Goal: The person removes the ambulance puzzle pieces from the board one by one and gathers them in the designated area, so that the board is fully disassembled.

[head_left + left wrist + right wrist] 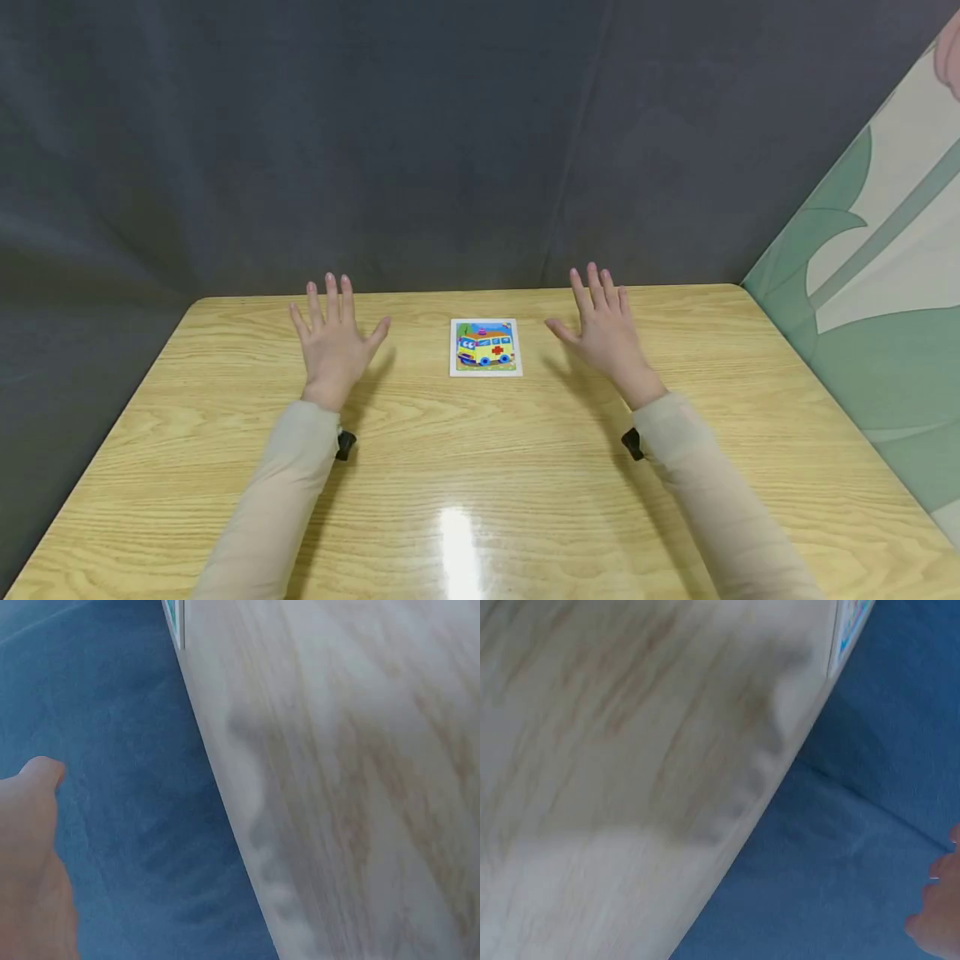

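A square picture puzzle or card (486, 347) with a white border lies flat on the wooden table. Its picture is a yellow cartoon ambulance with a red cross. To its left my left hand (333, 346) is held over the table, fingers spread and holding nothing. On the other side my right hand (603, 333) is raised the same way, also holding nothing. Both hands are apart from the picture. Part of the left hand (30, 862) shows in the left wrist view, and fingers of the right hand (939, 904) in the right wrist view.
The wooden table (480, 442) reaches back to a dark cloth curtain (450, 150). A panel with green leaf shapes (885, 275) stands along the right side. Black wrist devices (346, 445) sit under both cuffs.
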### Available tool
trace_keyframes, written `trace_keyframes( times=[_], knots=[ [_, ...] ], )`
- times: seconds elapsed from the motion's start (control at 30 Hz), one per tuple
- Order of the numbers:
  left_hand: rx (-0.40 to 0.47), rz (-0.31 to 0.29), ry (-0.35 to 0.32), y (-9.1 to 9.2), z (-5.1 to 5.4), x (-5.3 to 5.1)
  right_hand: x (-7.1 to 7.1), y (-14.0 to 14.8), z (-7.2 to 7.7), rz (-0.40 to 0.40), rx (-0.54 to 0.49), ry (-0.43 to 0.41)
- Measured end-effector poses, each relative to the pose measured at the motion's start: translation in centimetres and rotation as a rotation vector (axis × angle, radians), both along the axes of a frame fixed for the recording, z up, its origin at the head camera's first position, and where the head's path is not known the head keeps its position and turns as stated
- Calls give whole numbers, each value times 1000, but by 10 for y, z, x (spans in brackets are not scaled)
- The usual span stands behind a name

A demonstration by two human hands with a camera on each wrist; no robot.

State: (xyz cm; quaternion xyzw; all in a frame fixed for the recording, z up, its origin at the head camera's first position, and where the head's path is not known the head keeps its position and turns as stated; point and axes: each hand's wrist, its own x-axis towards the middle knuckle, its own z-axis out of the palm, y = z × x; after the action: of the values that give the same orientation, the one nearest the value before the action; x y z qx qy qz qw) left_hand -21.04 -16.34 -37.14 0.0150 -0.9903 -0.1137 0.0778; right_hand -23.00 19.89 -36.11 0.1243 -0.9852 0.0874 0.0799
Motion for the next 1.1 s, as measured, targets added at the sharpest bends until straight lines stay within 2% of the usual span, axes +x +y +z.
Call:
trace_keyframes(
  times=[0.27,0.4,0.6,0.7,0.9,1.1],
  knots=[
    [12,-40,-25,11,-3,-3,-1,-16,-9,68,37,-89],
    [-17,-68,-46,19,-5,-4,-1,-23,-15,103,51,-101],
    [-77,-148,-88,33,-11,-6,-4,-30,-26,157,100,-143],
    [-80,-187,-112,39,-16,-6,-4,-33,-29,181,104,-163],
    [-73,-282,-186,51,-23,-8,-3,-40,-33,222,96,-213],
    [-64,-381,-303,59,-24,-10,-3,-44,-36,249,121,-279]
  ],
)
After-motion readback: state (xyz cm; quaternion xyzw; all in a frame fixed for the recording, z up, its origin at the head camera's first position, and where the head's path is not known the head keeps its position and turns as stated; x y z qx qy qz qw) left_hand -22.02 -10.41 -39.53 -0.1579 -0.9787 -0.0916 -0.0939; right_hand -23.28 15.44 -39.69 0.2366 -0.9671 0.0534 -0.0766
